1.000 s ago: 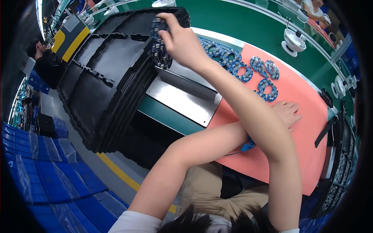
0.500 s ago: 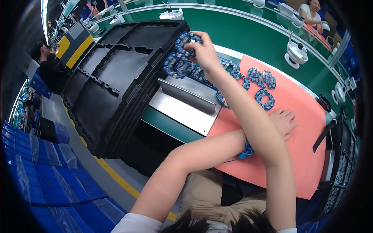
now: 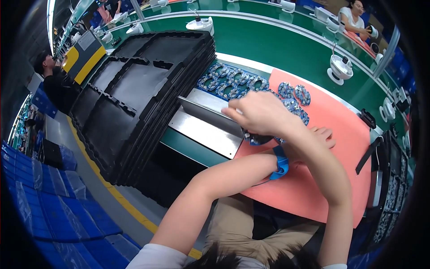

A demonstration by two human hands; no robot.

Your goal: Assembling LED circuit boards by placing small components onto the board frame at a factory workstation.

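My right hand (image 3: pixel 262 112) reaches in from the lower right, crossing over my left forearm. Its fingers are curled, and what they hold, if anything, is hidden beneath. Below it shows the dark edge of a ring-shaped circuit board (image 3: pixel 257 138); I cannot tell whether the hand grips it. My left hand (image 3: pixel 323 136), with a blue wrist strap (image 3: pixel 280 166), rests on the pink mat (image 3: pixel 331 179), fingers stretched out and partly hidden by my right forearm. Several blue ring-shaped circuit boards (image 3: pixel 228 89) lie beyond the metal plate, and more boards (image 3: pixel 302 95) lie on the mat.
A metal plate with an upright ridge (image 3: pixel 204 130) lies left of the mat. Further left rises a stack of black trays (image 3: pixel 148 85). The green line (image 3: pixel 277 40) behind carries white devices (image 3: pixel 341 67). Blue crates (image 3: pixel 58 197) stand lower left. Other people sit at the far left and far right.
My right hand has left the boards by the tray stack and come back right and nearer, over the mat's left edge. The board it touched now lies among the others. My left hand stays on the mat.
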